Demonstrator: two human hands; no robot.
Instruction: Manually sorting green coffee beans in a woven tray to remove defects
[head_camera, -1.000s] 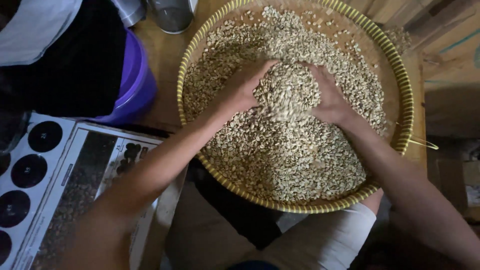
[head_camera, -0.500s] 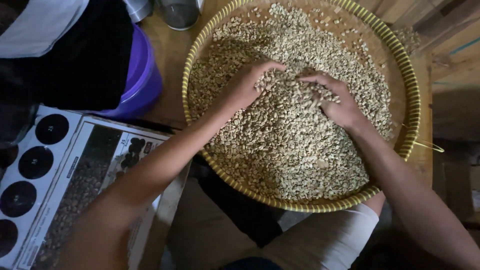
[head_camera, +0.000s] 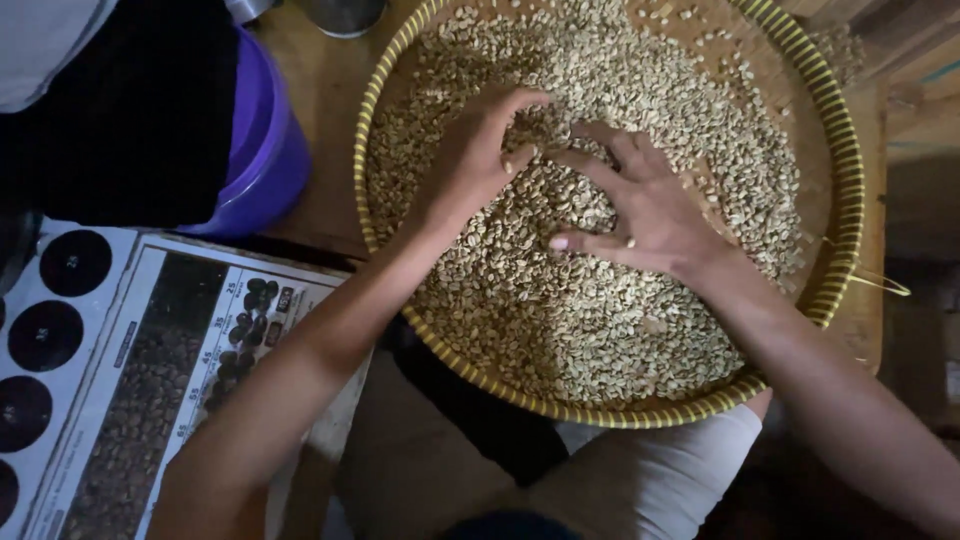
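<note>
Both hands, which a second ago scooped beans (head_camera: 600, 320), now press flat, fingers spread, holding nothing: left hand (head_camera: 470, 165), right hand (head_camera: 640, 205), in the basket (head_camera: 840, 150).

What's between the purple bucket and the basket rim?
Head view: only a bare strip of wooden tabletop separates the purple bucket from the basket rim. Both hands lie on the beans inside.
</note>
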